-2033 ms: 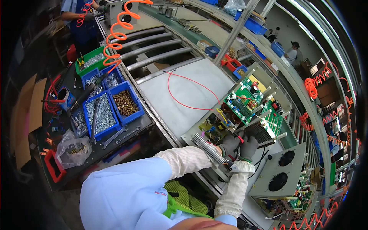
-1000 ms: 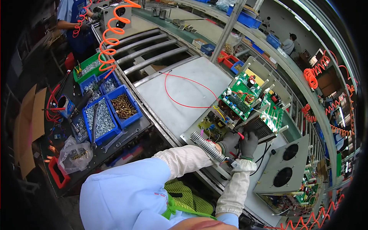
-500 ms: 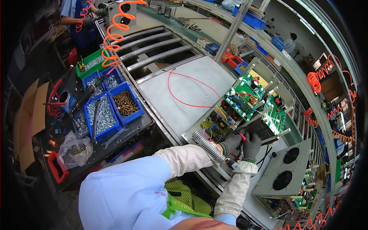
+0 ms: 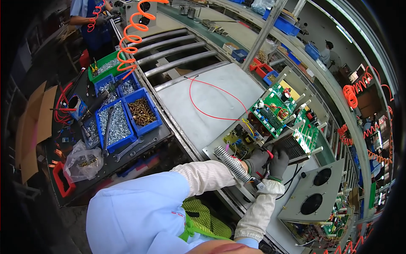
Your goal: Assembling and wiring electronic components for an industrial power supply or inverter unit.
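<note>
My grey-gloved left hand [image 4: 255, 161] is in the near side of an open electronic assembly, its fingers curled and partly hidden behind a silver coiled part [image 4: 231, 163]. Close against it, my gloved right hand [image 4: 279, 163] bends its fingers around a thin red piece [image 4: 269, 153], which looks like a cable end; its full shape is hidden. Both hands are beside a black finned heat sink [image 4: 292, 146]. Above them stand green circuit boards [image 4: 270, 116], and a smaller board [image 4: 237, 139] lies to the left. A loose red wire [image 4: 191, 99] loops out over the light-coloured board.
Blue bins of screws [image 4: 141, 112] and nuts [image 4: 114, 127], with wrenches [image 4: 129, 151], sit on the left bench. A grey panel with two fans [image 4: 313, 190] leans at right. An orange coiled hose [image 4: 131, 40] hangs over metal rollers [image 4: 175, 59]. Another person [image 4: 86, 21] works far left.
The view has shifted slightly, so the scene sits a little further right and lower. My hands stay at the same spot in the assembly, with only small finger movement.
</note>
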Demonstrator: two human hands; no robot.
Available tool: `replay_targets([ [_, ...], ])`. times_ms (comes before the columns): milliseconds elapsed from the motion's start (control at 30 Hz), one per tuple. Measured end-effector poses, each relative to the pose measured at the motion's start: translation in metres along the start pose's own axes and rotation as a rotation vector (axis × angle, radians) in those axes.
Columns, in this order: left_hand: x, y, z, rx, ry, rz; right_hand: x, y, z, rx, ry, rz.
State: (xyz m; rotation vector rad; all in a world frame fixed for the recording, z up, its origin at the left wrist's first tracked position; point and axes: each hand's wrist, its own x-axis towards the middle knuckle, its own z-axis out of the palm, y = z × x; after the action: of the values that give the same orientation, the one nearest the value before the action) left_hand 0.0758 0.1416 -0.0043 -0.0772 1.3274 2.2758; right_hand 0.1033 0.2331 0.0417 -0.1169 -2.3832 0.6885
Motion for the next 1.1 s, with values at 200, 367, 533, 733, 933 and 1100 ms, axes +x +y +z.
replay_targets([
  [200,-0.023,0.024,0.007,-0.028,0.026,-0.023,-0.003,-0.013,-0.003,-0.069,0.052,0.111],
  [367,-0.015,0.014,0.005,-0.142,0.004,-0.054,0.000,-0.009,0.001,-0.075,0.034,0.093],
  [533,-0.025,0.029,0.005,-0.021,0.001,-0.007,-0.002,0.001,0.001,-0.117,0.020,0.084],
  [733,-0.006,0.016,0.004,-0.259,-0.024,-0.241,0.000,-0.004,0.000,-0.039,-0.002,0.021],
  [933,-0.010,0.022,0.004,0.090,0.050,-0.105,-0.001,-0.015,-0.006,-0.147,0.000,0.132],
  [1100,0.005,0.003,-0.001,0.084,0.007,-0.127,0.000,0.001,0.001,-0.140,0.024,0.091],
])
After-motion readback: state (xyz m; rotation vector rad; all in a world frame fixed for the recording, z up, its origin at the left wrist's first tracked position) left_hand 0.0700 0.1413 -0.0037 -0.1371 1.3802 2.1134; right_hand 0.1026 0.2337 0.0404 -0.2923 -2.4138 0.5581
